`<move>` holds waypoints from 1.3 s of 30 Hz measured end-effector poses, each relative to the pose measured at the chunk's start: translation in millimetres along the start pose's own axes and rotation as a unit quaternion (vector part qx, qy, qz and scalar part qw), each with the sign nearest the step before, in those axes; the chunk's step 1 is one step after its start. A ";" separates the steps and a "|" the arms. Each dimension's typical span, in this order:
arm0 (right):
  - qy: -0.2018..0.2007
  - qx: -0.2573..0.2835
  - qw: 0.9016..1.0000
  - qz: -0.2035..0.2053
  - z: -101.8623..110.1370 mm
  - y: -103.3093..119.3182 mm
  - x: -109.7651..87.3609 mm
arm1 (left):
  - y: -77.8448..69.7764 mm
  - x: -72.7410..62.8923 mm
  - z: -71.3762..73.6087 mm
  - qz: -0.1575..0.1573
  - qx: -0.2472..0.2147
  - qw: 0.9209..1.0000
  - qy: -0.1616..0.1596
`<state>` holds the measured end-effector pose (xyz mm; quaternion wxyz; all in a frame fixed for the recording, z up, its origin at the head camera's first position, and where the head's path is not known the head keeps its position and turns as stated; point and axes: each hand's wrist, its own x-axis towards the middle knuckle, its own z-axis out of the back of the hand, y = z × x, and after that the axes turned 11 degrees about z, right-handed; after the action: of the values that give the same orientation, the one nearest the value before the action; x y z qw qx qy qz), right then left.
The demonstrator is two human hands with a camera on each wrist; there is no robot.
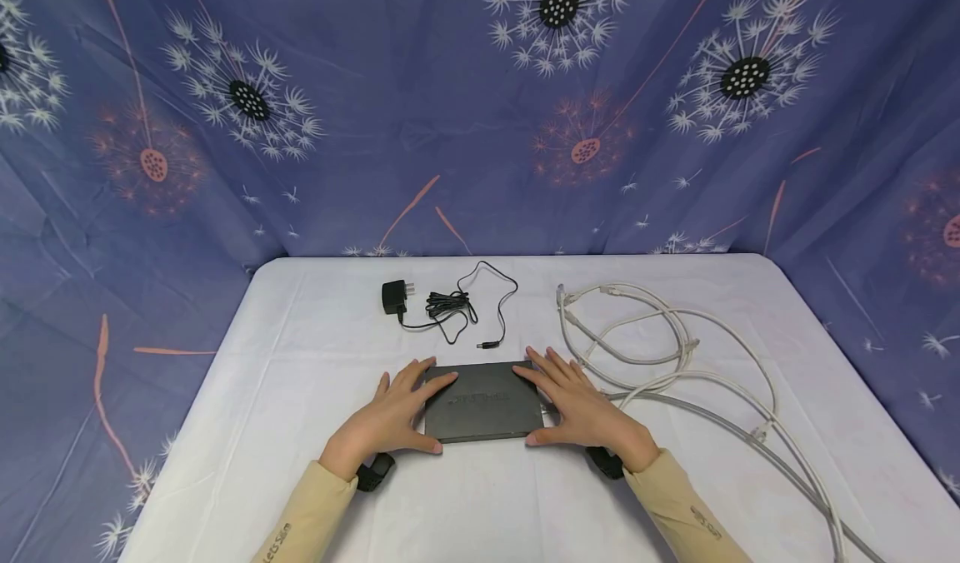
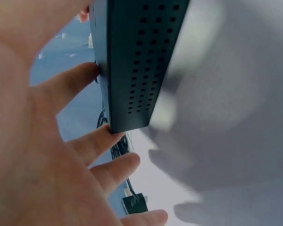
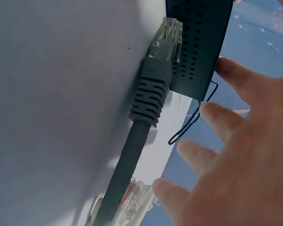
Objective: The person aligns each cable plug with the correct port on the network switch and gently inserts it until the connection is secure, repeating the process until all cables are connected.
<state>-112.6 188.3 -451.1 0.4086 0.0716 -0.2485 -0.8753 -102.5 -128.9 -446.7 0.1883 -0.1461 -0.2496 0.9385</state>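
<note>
A flat dark grey network switch [image 1: 483, 413] lies on the table, its raised lettering on top too faint to read. Spread over its left end, my left hand [image 1: 393, 409] has fingers at the top and far corner and the thumb by the near edge; the left wrist view shows the vented side [image 2: 148, 61]. My right hand [image 1: 573, 405] spans the other end likewise, fingertips on the top. Right beside that vented end is the clear plug [image 3: 166, 40] of a grey network cable [image 3: 125, 165]. Fingers of both hands are mostly straight.
Behind the switch lies a black power adapter [image 1: 393, 296] with its bundled cord [image 1: 448, 303] and barrel plug [image 1: 489, 345]. Loosely coiled pale network cables [image 1: 678, 330] cover the table's right side, and the grey one runs off toward the near right. A blue patterned curtain [image 1: 420, 113] hangs behind.
</note>
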 end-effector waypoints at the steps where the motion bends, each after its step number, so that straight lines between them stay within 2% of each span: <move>1: 0.001 0.003 1.000 0.000 0.1 -0.2 0.7 | 0.1 0.4 -0.4 -0.002 0.005 1.000 -0.003; 7: 0.003 0.014 1.000 0.000 1.4 -0.6 3.7 | 0.8 2.5 -2.5 -0.005 0.014 1.000 -0.016; 14: -0.014 -0.013 1.000 0.022 -0.3 -2.4 6.2 | 1.8 4.4 -3.6 -0.013 0.009 1.000 -0.028; 19: -0.021 -0.012 1.000 0.012 -2.0 -2.7 7.4 | 2.6 3.8 -3.7 -0.018 0.008 0.999 -0.035; 24: -0.017 0.019 1.000 -0.008 2.4 -0.4 5.5 | 1.3 2.1 -2.3 -0.015 -0.023 0.999 -0.029; 28: -0.029 0.050 0.998 -0.004 8.7 2.7 2.4 | -1.2 0.6 1.4 -0.009 -0.057 0.998 -0.026; 39: -0.091 0.054 0.994 0.035 17.1 5.8 -2.9 | -6.6 -2.3 12.9 -0.062 -0.097 0.992 -0.058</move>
<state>-112.4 193.8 -433.7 0.4098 0.0052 -0.3339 -0.8488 -103.4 -129.9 -432.2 0.2163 -0.0937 -0.3586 0.9032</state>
